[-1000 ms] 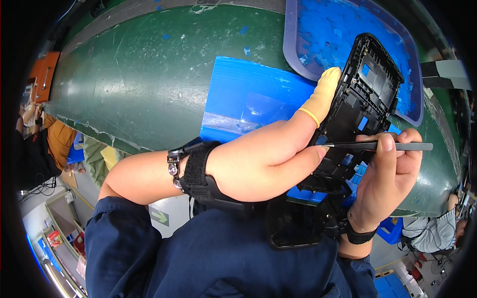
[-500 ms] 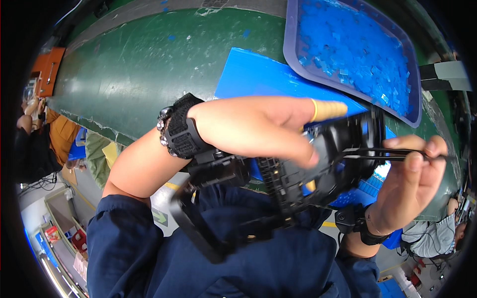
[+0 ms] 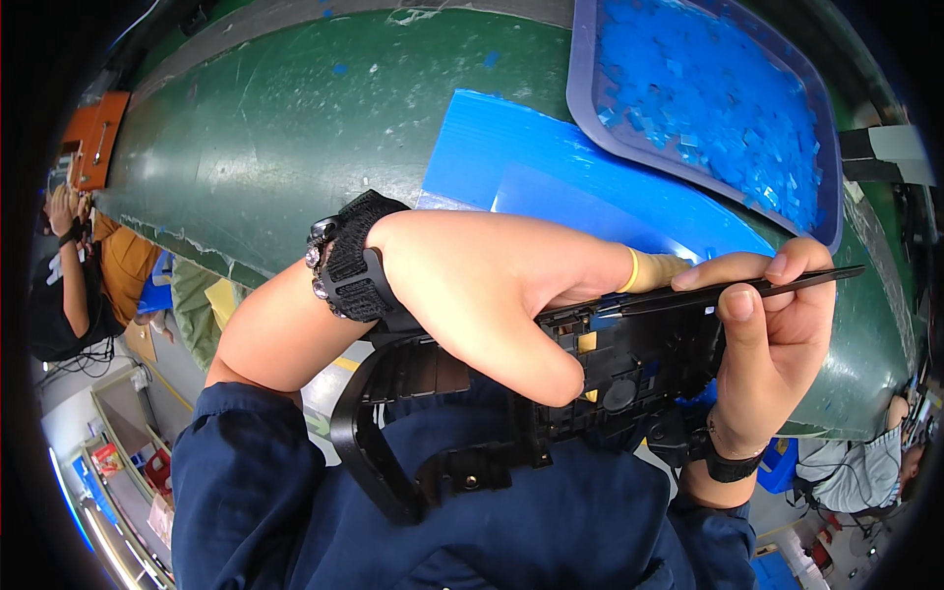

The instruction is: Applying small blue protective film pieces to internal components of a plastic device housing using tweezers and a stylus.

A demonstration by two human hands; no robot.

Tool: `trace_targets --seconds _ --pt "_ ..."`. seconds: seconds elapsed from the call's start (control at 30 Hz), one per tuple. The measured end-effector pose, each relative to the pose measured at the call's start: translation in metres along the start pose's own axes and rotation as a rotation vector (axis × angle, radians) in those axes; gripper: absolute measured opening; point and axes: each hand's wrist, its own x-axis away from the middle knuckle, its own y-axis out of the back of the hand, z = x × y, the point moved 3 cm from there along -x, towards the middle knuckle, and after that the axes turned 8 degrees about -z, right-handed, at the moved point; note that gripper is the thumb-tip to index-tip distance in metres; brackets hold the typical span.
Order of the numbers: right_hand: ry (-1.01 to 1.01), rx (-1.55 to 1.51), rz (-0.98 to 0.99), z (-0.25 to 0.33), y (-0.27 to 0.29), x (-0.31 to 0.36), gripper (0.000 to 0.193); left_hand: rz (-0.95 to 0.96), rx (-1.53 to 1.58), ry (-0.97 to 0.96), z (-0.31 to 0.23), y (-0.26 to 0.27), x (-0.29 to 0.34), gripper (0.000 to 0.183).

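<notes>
My left hand (image 3: 482,295) grips a black plastic housing (image 3: 654,359) by its edge, thumb on the inner face and a yellow finger cot (image 3: 654,270) on one fingertip. Ribs, small brass-coloured patches and a round disc show inside the housing. A curved black arm of the same part (image 3: 369,442) hangs out to the left, in front of my dark shirt. Between the fingers and thumb of my right hand (image 3: 772,339) lie black tweezers (image 3: 757,287). Their tips reach the housing's upper edge, where a tiny blue bit (image 3: 604,321) shows. Whether the tips pinch it is unclear.
A purple-grey tray (image 3: 580,88) full of small blue film pieces stands at the back right. It overlaps a blue sheet (image 3: 482,143) on the green table (image 3: 265,147). A few blue scraps lie on the tabletop. Another person (image 3: 74,265) is at the far left.
My right hand and the tweezers have moved left and up, and the tweezer arms now lie closer together. The housing has turned, so its inner face shows more clearly. My left thumb has shifted left and down.
</notes>
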Motion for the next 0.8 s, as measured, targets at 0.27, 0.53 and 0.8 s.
trace_targets --seconds 0.27,0.53,0.8 --pt "-0.068 -0.009 0.040 0.003 0.006 0.002 0.023 0.041 0.078 -0.079 0.006 0.000 -0.004 0.076" --pt "0.000 0.087 -0.276 0.039 0.067 -0.030 0.023 0.161 0.151 -0.054 -0.004 -0.007 -0.003 0.085" --pt "0.098 0.394 -0.249 -0.001 0.122 -0.080 0.019 -0.061 0.206 -0.166 -0.023 -0.020 0.027 0.070"
